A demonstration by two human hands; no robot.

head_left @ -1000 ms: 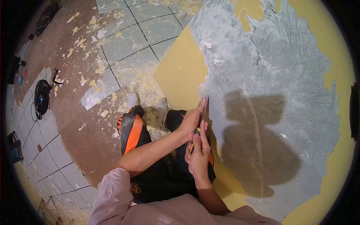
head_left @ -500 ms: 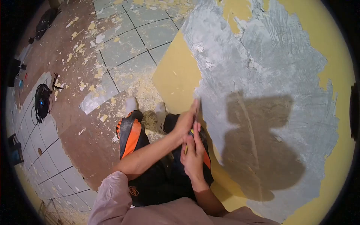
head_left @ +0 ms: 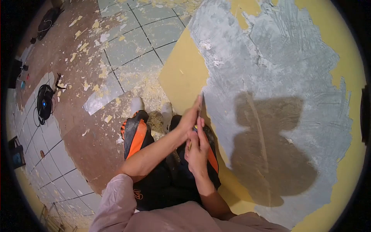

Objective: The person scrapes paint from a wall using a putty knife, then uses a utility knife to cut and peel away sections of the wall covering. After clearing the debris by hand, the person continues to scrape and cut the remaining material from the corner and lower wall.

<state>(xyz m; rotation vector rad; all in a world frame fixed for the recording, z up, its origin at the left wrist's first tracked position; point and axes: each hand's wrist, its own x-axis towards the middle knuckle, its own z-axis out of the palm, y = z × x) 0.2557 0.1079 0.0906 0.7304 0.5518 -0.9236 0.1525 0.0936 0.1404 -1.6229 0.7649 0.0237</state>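
Note:
A scraper [head_left: 196, 128] with a yellow-and-dark handle is held in both my hands, its thin blade seen nearly edge-on against the wall. My right hand [head_left: 197, 152] is wrapped round the handle, covering most of it. Just above, my left hand [head_left: 188, 119] is closed at the blade end, its fingers stretched along the blade and pointing up the wall. Fingertips are right at the border where yellow paint [head_left: 183, 73] meets the stripped grey patch [head_left: 278, 81]. The blade's tip is hidden behind the left fingers.
Paint flakes litter the brown floor [head_left: 77, 127] and the grey tiles [head_left: 145, 34]. My socked feet [head_left: 136, 103] stand among the scrapings below the wall. A coiled black cable with a blue light [head_left: 44, 104] lies at the left. A broad shadow falls across the stripped patch.
Both hands have shifted slightly up along the wall with the scraper, keeping the same grip. The view has tilted a little.

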